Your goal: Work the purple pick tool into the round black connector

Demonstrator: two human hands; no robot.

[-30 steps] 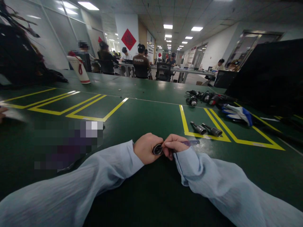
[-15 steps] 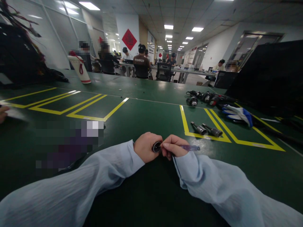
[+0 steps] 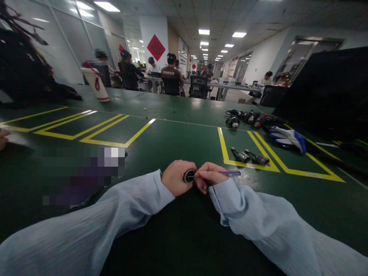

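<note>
My left hand [image 3: 177, 177] is wrapped round a dark cylindrical part, whose round open end with a pale metal rim [image 3: 189, 176] faces right. Most of that part is hidden in the fist. In a pinch grip, my right hand [image 3: 209, 176] holds a slim screwdriver with a see-through purplish handle [image 3: 231, 173]. Its thin shaft points left into the part's open end; the tip is hard to make out. Both hands are close together above the near middle of the green table [image 3: 172, 142].
Two metal socket-like pieces with thin stems [image 3: 241, 155] lie right of centre within yellow tape [image 3: 227, 149]. Behind them are dark tools [image 3: 247, 118] and blue-white gloves [image 3: 289, 138]. A white cup [image 3: 97, 84] stands back left. Another person's hand [image 3: 3, 138] shows at the left edge.
The screwdriver's handle has turned or tilted slightly, and its thin shaft shows more plainly at the part's opening. Both hands keep their grip and nearly the same place.
</note>
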